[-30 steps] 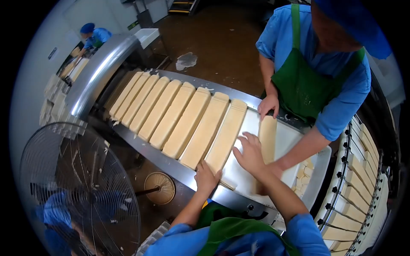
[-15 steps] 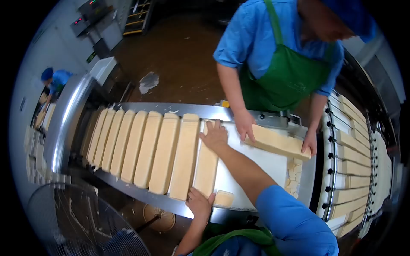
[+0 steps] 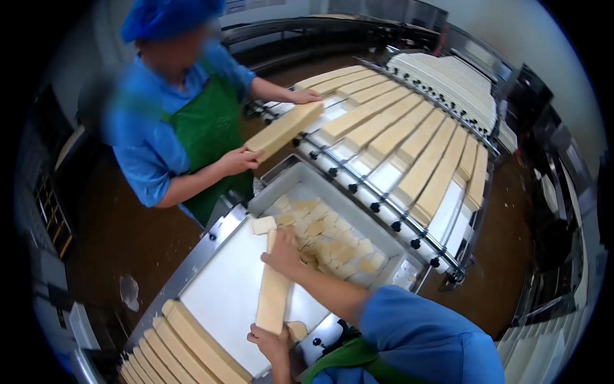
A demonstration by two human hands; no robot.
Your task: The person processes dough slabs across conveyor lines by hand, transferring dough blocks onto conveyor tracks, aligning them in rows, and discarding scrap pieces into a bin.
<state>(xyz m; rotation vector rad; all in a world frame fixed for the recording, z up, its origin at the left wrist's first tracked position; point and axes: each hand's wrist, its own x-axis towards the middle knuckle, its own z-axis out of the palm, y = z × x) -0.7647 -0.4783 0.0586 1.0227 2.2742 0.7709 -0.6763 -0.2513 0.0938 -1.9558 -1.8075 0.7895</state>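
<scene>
My right hand grips the far end of a long, cream-coloured dough-like block. My left hand is closed around the block's near end. The block lies across the white work surface, close to the scrap tray. Beside its far end sits a small cut-off piece, and another end piece is next to my left hand. Across from me, a co-worker in a green apron holds a similar block in both hands, above the edge of the conveyor.
A metal tray with many cut-off pieces stands at the end of the work surface. Beyond it, a conveyor carries several blocks in rows. More blocks lie side by side at lower left.
My view has turned right toward the conveyor. Both my hands have brought the block away from the row to the tray end. The co-worker has carried their block over to the conveyor.
</scene>
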